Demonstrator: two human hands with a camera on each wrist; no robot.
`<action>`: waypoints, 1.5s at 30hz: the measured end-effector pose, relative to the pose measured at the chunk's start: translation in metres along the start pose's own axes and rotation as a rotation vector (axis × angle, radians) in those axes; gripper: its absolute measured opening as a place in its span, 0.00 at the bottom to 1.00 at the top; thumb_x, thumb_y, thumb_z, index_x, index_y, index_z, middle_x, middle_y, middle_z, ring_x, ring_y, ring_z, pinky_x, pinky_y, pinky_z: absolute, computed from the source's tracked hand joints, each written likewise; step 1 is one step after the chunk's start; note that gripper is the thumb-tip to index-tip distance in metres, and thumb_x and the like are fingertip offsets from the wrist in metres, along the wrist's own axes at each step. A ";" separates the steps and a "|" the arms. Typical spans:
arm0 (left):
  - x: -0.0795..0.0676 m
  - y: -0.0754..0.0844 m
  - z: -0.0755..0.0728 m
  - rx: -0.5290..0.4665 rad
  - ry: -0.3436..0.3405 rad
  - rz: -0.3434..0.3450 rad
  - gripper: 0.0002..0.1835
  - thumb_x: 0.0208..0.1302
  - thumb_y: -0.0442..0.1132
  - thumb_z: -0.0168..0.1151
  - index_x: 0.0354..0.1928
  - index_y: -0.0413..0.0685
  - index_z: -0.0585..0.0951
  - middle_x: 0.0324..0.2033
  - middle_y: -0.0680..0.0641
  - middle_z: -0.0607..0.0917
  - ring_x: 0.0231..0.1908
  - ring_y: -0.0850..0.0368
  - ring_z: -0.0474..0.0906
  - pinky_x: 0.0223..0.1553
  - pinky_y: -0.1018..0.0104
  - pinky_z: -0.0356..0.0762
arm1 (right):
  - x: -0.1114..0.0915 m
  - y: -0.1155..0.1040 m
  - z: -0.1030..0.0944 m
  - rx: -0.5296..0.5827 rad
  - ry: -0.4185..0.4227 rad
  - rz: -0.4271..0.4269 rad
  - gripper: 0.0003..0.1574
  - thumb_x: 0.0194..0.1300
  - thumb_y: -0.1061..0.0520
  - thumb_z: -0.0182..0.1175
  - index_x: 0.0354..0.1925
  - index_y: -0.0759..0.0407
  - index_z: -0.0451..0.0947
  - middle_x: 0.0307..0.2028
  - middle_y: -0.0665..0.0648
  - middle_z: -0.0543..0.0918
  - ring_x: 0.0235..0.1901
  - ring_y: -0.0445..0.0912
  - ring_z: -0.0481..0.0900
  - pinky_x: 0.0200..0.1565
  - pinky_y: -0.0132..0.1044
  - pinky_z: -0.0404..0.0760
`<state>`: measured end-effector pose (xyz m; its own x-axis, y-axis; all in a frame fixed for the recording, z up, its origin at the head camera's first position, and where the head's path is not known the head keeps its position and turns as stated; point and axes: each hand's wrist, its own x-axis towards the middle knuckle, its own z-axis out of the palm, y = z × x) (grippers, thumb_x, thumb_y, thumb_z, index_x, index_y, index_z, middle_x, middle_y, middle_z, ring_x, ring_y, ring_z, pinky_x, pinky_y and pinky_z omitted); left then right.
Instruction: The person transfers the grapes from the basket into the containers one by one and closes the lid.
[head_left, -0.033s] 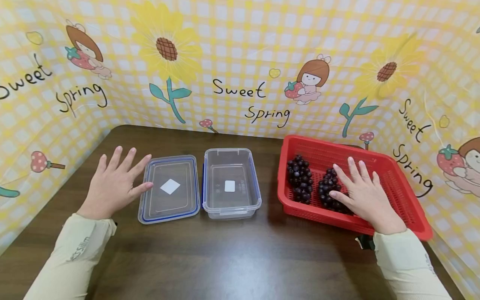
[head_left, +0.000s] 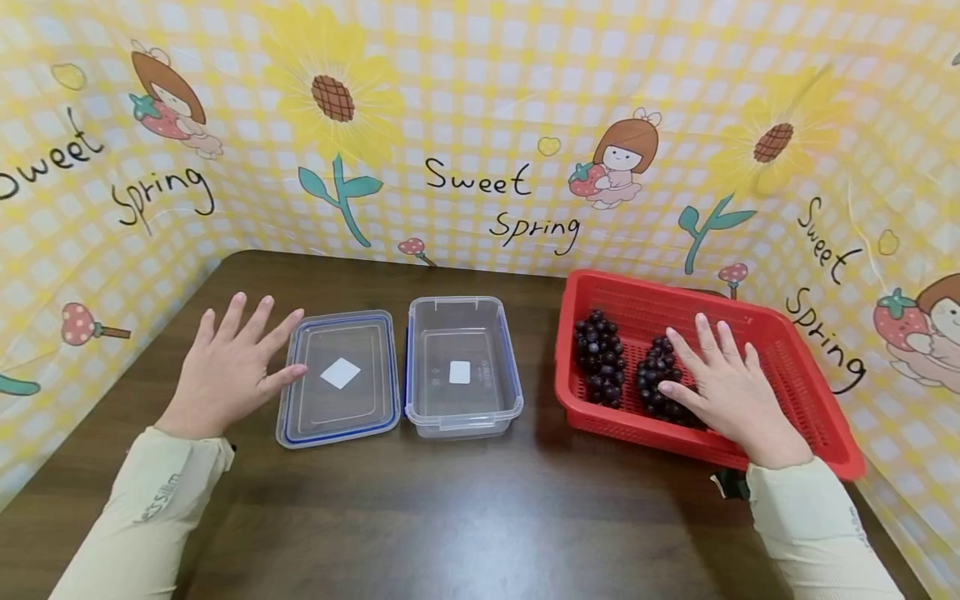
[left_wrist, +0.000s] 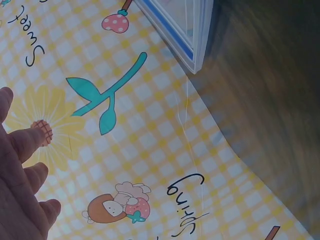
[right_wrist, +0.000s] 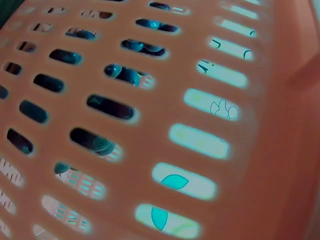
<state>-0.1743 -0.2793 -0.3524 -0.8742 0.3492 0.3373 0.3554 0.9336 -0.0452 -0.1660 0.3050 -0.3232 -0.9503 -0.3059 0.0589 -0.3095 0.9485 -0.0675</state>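
My left hand [head_left: 225,371] hovers with spread fingers at the left of a clear lid [head_left: 341,417], its thumb tip overlapping the lid's edge in the head view. That lid has a blue seal and a white diamond label, and lies flat. Beside it stands a clear plastic container [head_left: 463,408] without its lid. My right hand [head_left: 731,396] is spread over the front of a red basket [head_left: 813,367], holding nothing. Two bunches of dark grapes lie inside: one bunch [head_left: 600,358] at the left, another [head_left: 658,375] partly hidden behind the right hand's thumb and fingers.
Everything stands on a dark brown wooden table [head_left: 420,517]. A yellow checked cloth [head_left: 480,100] with printed flowers and figures hangs behind and along both sides. The right wrist view is filled by the basket's slotted wall [right_wrist: 125,150], with dark grapes showing through.
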 end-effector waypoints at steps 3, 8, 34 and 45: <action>0.001 0.001 0.000 -0.002 -0.001 0.010 0.40 0.67 0.68 0.42 0.72 0.51 0.60 0.66 0.29 0.62 0.69 0.29 0.45 0.65 0.32 0.39 | 0.001 -0.001 -0.001 0.016 -0.012 0.000 0.50 0.69 0.32 0.46 0.76 0.53 0.42 0.73 0.72 0.36 0.70 0.70 0.34 0.62 0.71 0.37; 0.006 0.006 -0.002 -0.022 -0.034 0.032 0.39 0.67 0.66 0.45 0.71 0.49 0.62 0.66 0.29 0.62 0.69 0.29 0.46 0.65 0.33 0.40 | 0.010 -0.012 -0.010 0.067 -0.054 -0.028 0.49 0.71 0.34 0.44 0.76 0.57 0.41 0.73 0.73 0.36 0.70 0.71 0.36 0.63 0.71 0.40; 0.060 0.063 0.004 -0.164 -0.235 0.189 0.39 0.64 0.61 0.55 0.70 0.45 0.65 0.68 0.33 0.63 0.68 0.31 0.51 0.63 0.35 0.53 | 0.070 -0.006 -0.046 0.617 -0.248 0.148 0.52 0.67 0.50 0.60 0.76 0.57 0.41 0.66 0.76 0.61 0.55 0.64 0.74 0.49 0.53 0.78; 0.071 0.076 0.022 -0.157 -0.386 0.167 0.42 0.63 0.68 0.49 0.71 0.48 0.63 0.69 0.35 0.60 0.68 0.29 0.49 0.64 0.34 0.51 | 0.091 -0.004 -0.035 0.765 -0.684 0.188 0.53 0.67 0.49 0.59 0.76 0.60 0.38 0.67 0.76 0.57 0.57 0.66 0.72 0.39 0.49 0.84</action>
<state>-0.2164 -0.1813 -0.3531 -0.8492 0.5266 -0.0398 0.5223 0.8486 0.0838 -0.2499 0.2760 -0.2831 -0.7286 -0.3666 -0.5786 0.1325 0.7533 -0.6442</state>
